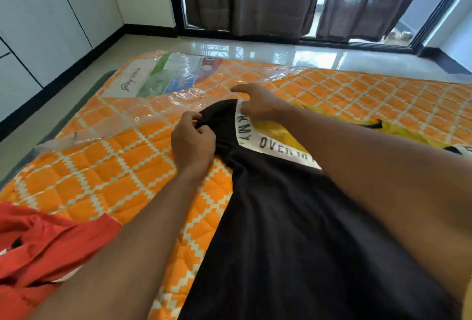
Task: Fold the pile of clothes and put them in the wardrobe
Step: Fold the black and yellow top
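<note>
Upper left of frame: white cupboard doors (pixel 38 26), likely the wardrobe, all closed, so what is inside can't be seen; nothing shows as put away yet. Lower left: red garment (pixel 38 243) lies crumpled on the orange mattress (pixel 115 179), unfolded, so at least one more piece waits. The mattress is under clear plastic wrap (pixel 158 105) with a printed label beneath it, toward the upper left. Centre: left hand (pixel 192 141), fingers curled, pinches a bunched bit of the black garment (pixel 293 243) at its far end. That garment runs from the bottom edge of the frame up to the centre, spread on the mattress and not yet folded. Just right of centre: right hand (pixel 258 102) holds the same garment at its white lettered band (pixel 275 151), fingers closed on the band's edge, thumb out. A yellow panel (pixel 281 133) shows beside the band, passing behind the right forearm. Judgement: early stage, straightening before the first fold; folding of both pieces and all stowing remain.
</note>
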